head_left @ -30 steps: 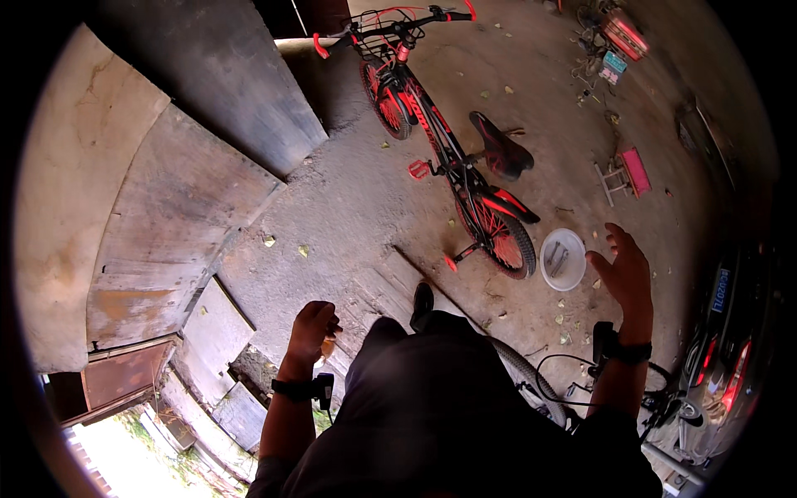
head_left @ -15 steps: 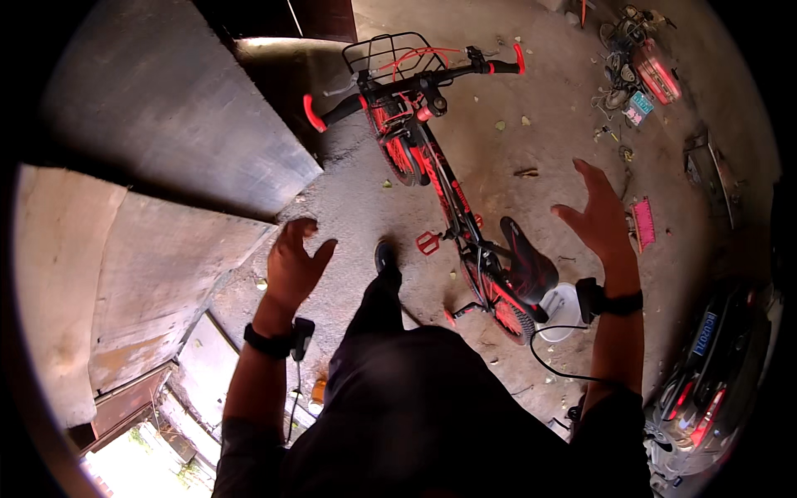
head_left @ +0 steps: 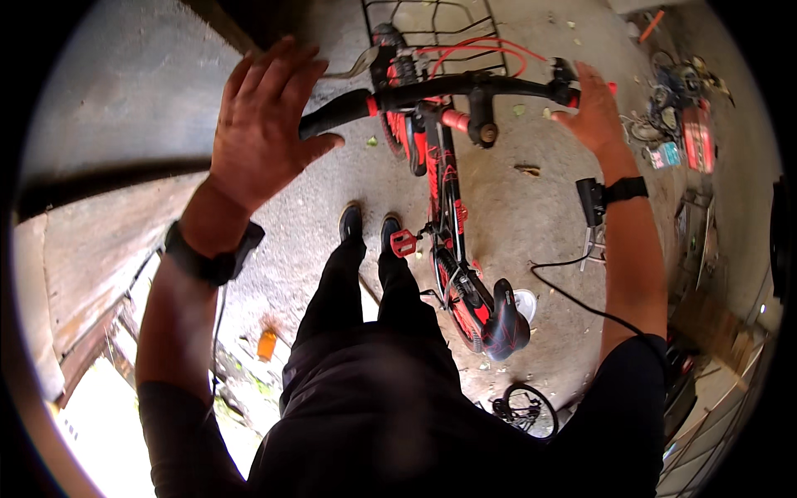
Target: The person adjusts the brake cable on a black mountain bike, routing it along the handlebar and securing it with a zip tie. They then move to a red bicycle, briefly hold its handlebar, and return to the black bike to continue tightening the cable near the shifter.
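A red and black bicycle [head_left: 455,195] stands in front of me, its handlebar [head_left: 432,90] across the top of the view. My left hand [head_left: 266,124] is at the left grip [head_left: 336,114], fingers stretched out and thumb apart, not wrapped round it. At the other end, my right hand [head_left: 594,108] is beside the right grip, thumb and fingers apart; whether it touches is hard to tell. Beyond the bar sits a black wire basket [head_left: 440,31] with red cables. The black saddle [head_left: 506,325] and a red pedal [head_left: 403,242] are lower down.
Large boards [head_left: 108,100] line the left side. A white tub [head_left: 525,305] is beside the saddle. An orange container [head_left: 266,344] lies at lower left. Scattered clutter with a red case [head_left: 697,137] is at far right. A small wheel [head_left: 535,413] shows below the saddle.
I have moved closer to the handlebar. Both hands have gone from well short of the bar up to its two grips. Both my feet now show left of the bicycle.
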Available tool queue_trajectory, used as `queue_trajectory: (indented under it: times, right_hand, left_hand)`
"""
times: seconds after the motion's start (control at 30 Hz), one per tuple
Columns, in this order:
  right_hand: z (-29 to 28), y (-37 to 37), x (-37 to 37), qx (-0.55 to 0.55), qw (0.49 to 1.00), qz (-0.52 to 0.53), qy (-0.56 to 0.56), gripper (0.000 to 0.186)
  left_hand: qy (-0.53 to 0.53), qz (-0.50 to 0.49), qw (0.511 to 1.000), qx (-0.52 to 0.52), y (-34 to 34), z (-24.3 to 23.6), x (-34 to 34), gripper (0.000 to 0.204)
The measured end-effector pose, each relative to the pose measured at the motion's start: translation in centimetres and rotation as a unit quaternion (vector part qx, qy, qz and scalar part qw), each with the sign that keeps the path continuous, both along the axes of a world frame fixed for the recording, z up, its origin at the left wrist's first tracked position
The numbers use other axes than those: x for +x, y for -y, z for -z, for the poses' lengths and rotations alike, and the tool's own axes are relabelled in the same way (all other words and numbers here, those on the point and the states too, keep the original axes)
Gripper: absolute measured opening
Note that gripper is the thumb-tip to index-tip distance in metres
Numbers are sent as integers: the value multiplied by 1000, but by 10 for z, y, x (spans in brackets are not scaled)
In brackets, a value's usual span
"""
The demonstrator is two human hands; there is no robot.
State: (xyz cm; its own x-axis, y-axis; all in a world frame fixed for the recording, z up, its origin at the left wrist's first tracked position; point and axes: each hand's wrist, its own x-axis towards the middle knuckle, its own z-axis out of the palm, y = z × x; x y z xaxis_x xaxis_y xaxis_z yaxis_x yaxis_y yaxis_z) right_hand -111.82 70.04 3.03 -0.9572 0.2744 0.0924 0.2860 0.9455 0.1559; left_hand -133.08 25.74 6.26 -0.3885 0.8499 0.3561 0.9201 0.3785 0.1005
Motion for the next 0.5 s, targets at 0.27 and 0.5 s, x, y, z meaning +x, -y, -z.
queue_trajectory:
  times: [0.27, 0.5]
  right_hand:
    - [47, -26, -16, -23, 996, -28, -85, 69]
    - [52, -29, -15, -36, 995, -4, -95, 60]
  left_hand:
    - [-76, -66, 988, -118, -21, -1, 5, 80]
    - [-56, -55, 996, -46, -23, 7, 9, 72]
